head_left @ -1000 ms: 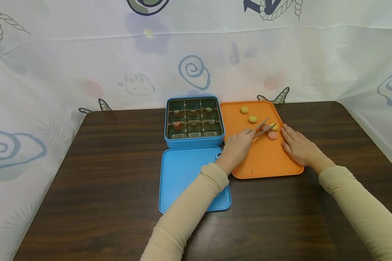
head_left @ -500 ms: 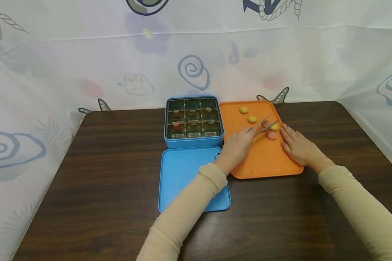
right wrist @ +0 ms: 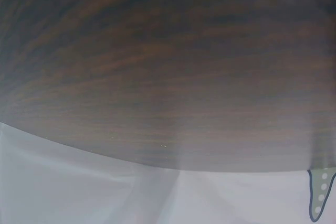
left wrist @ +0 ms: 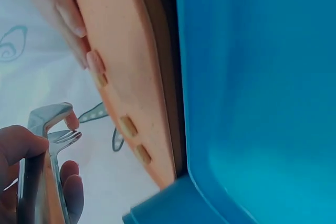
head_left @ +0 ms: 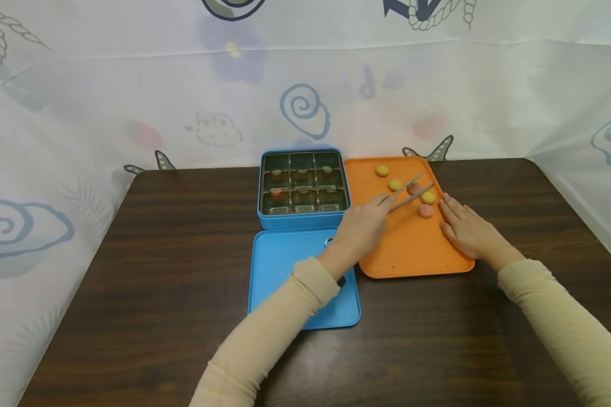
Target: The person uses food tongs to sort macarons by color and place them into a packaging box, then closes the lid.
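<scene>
My left hand [head_left: 362, 227] grips metal tongs [head_left: 406, 199], whose forked end shows in the left wrist view. Between the tong tips sits a pink round cookie [left wrist: 72, 120], raised off the orange tray [head_left: 402, 249]. Below the tips on that tray lie another pink cookie [head_left: 425, 211] and a yellow cookie [head_left: 427, 197]. Farther back are two more yellow cookies, one near the middle [head_left: 395, 185] and one near the back edge [head_left: 382, 170]. My right hand [head_left: 467, 232] rests along the tray's right edge, fingers straight; the right wrist view misses it.
Left of the tray stands a blue tin [head_left: 305, 221] with a divided insert; a pink cookie [head_left: 276, 192] and several greenish pieces show in its compartments. A blue lid [head_left: 275, 271] lies before it, under my left forearm. Patterned cloth [head_left: 183, 102] hangs behind the table.
The pink cookie has come up and back slightly in the tongs, clear of its neighbours. My left hand and forearm have shifted a little left. The right hand stays put.
</scene>
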Motion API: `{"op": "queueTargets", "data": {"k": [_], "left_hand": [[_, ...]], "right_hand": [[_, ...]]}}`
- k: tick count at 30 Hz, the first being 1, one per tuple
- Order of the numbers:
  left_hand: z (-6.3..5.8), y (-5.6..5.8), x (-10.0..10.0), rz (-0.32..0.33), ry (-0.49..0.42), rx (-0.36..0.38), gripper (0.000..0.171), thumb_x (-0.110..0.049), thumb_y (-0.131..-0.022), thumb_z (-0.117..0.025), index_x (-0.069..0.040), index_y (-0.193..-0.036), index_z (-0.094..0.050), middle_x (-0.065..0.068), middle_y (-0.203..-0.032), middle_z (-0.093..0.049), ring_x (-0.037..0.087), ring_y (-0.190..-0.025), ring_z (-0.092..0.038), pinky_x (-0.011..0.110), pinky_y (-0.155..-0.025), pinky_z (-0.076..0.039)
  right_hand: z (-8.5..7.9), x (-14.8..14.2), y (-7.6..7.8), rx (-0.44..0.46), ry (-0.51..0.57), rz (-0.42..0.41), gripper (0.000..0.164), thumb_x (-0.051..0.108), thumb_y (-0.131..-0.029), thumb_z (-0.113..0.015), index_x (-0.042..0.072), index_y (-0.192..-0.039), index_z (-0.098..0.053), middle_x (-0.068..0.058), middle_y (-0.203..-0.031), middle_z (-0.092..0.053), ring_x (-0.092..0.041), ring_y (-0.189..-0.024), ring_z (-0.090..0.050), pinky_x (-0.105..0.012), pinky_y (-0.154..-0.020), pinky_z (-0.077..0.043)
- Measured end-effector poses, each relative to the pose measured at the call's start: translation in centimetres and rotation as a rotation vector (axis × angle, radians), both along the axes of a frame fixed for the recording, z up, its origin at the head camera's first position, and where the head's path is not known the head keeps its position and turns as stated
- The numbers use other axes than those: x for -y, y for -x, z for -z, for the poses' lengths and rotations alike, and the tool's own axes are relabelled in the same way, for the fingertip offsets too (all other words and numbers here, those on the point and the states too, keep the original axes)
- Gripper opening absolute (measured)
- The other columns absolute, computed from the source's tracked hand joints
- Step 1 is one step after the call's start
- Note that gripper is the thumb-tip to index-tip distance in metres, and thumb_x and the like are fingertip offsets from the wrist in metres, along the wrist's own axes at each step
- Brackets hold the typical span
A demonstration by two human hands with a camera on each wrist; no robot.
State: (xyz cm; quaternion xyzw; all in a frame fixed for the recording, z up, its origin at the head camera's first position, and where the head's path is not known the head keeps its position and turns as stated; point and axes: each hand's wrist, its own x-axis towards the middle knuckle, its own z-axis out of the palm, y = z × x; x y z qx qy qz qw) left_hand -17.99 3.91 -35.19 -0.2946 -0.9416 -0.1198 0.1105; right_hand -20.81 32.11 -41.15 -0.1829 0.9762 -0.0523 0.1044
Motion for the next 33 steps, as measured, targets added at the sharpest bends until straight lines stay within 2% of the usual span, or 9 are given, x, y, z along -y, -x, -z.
{"op": "queueTargets", "data": {"k": [5, 12, 17, 23, 33], "left_hand": [[-0.7, -0.1, 1.5, -0.015, -0.020, -0.009, 0.044, -0.019, -0.097, -0.053, -0.015, -0.140, -0.048, 0.000, -0.133, -0.057, 0.008, -0.057, -0.060, 0.014, -0.046, -0.040], [-1.3, -0.1, 3.9, -0.021, -0.106, -0.056, 0.041, -0.013, -0.095, -0.055, -0.011, -0.136, -0.053, 0.004, -0.130, -0.060, 0.011, -0.064, -0.065, 0.018, -0.050, -0.045], [-1.5, -0.1, 6.0, -0.040, -0.159, -0.072, 0.040, -0.012, -0.094, -0.056, -0.009, -0.134, -0.054, 0.007, -0.131, -0.059, 0.014, -0.066, -0.065, 0.022, -0.049, -0.045], [-1.8, 0.1, 9.0, -0.104, -0.195, -0.045, 0.043, -0.009, -0.093, -0.056, -0.010, -0.137, -0.052, 0.007, -0.133, -0.057, 0.018, -0.057, -0.058, 0.024, -0.044, -0.040], [-1.8, 0.1, 12.9, -0.213, -0.191, 0.010, 0.046, -0.010, -0.093, -0.056, -0.009, -0.139, -0.049, 0.011, -0.136, -0.055, 0.018, -0.046, -0.044, 0.023, -0.042, -0.029]], "right_hand": [[0.1, 0.0, 0.0, -0.004, 0.002, 0.004, 0.063, 0.032, -0.104, -0.026, -0.006, -0.149, -0.008, -0.024, -0.158, -0.002, -0.040, -0.146, -0.007, -0.057, -0.117, -0.010], [0.3, -0.1, -0.1, -0.023, 0.025, 0.005, 0.063, 0.034, -0.103, -0.027, -0.006, -0.150, -0.009, -0.024, -0.158, -0.003, -0.040, -0.146, -0.008, -0.058, -0.116, -0.011], [0.3, 0.0, 0.0, -0.015, 0.014, 0.003, 0.063, 0.034, -0.104, -0.026, -0.006, -0.150, -0.008, -0.024, -0.158, -0.002, -0.041, -0.146, -0.008, -0.058, -0.116, -0.011], [0.3, 0.0, 0.1, -0.015, 0.006, -0.005, 0.063, 0.033, -0.104, -0.026, -0.006, -0.149, -0.008, -0.025, -0.157, -0.003, -0.041, -0.146, -0.008, -0.057, -0.116, -0.011], [0.2, 0.1, 0.0, -0.003, 0.007, 0.003, 0.063, 0.033, -0.104, -0.027, -0.007, -0.149, -0.008, -0.025, -0.157, -0.002, -0.041, -0.146, -0.008, -0.058, -0.116, -0.011]]}}
